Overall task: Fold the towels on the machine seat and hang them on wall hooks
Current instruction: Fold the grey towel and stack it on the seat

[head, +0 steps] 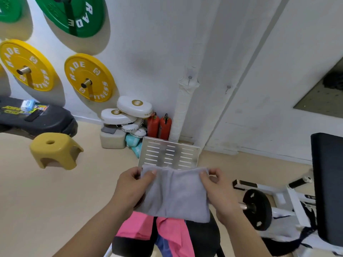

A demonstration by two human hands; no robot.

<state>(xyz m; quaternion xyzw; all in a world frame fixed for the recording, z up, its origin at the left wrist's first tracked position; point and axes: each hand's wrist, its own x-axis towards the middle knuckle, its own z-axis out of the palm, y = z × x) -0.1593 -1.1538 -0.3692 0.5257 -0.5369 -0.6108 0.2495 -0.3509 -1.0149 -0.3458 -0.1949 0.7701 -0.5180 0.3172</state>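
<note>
- The person's left hand (130, 188) and right hand (220, 190) are nearest the camera. Each pinches an upper corner of a soft grey cloth towel (174, 191), thumb in front and fingers curled behind, and the towel hangs in the air just in front of the slotted silver metal plate (168, 154).
- The towel looks doubled into a compact rectangle, so the folding step seems about finished for this one.
- The black padded machine seat (202, 236) lies below the metal plate, nearer the camera, with crumpled pink towels (137, 229) draped over it and still to be folded.
- A green round weight plate (74, 13) on the wall, far up and left of the metal plate, reads "RADE".
- Two yellow round weight plates (89, 77) hang lower on that wall and read "RADE FITNESS".
- White oval boxing pads (134, 106) are stacked just left of and behind the metal plate. One seems to read "STARLIGHT", and the other lettering is too small to read.
- Two small metal wall hooks (189, 79) sit above the metal plate. The next move likely calls for lifting the towel and catching one edge over a hook without losing the fold.
</note>
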